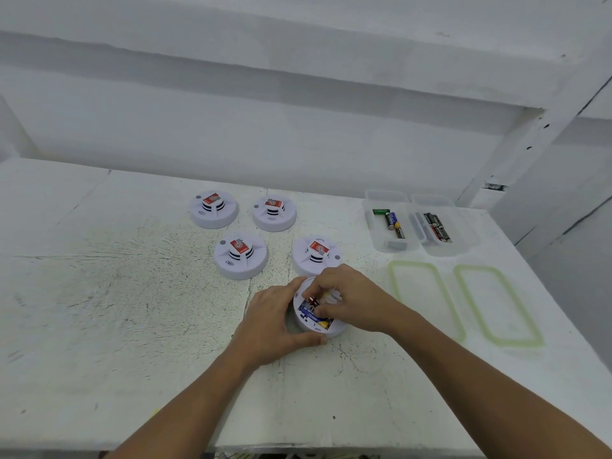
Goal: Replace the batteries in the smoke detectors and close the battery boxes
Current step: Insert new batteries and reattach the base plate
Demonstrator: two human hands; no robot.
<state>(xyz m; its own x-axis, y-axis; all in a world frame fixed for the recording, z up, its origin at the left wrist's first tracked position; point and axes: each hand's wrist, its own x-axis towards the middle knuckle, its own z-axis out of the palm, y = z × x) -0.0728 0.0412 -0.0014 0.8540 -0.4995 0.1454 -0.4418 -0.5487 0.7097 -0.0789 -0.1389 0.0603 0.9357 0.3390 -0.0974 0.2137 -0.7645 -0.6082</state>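
Near the front middle of the scuffed white desk (132, 293), our left hand (278, 321) grips a white round plastic smoke detector (331, 332) turned underside up, fingers curled round its far rim and thumb along its near edge. Our right hand (351, 299) reaches over it from the right, its curled fingers and thumb pinching a coppery-ended battery (311, 301) in the open battery box, just above a blue battery with a yellow end (314, 319) lying there. This hand hides much of the box, so we cannot tell how the batteries are seated. Four more white detectors with red labels on their raised centres stand face up behind: two at the back (213, 210) (274, 213), one nearer on the left (240, 255), and one (314, 255) just beyond our right knuckles, partly hidden by them. Off to the right at the back sit two clear plastic containers side by side. The left container (374, 233) holds a few loose batteries (394, 221) in green, blue and black, the right container (463, 233) a bundle of dark batteries (437, 226). In front of them lie two clear lids with green seals (394, 279) (463, 286), flat on the desk.
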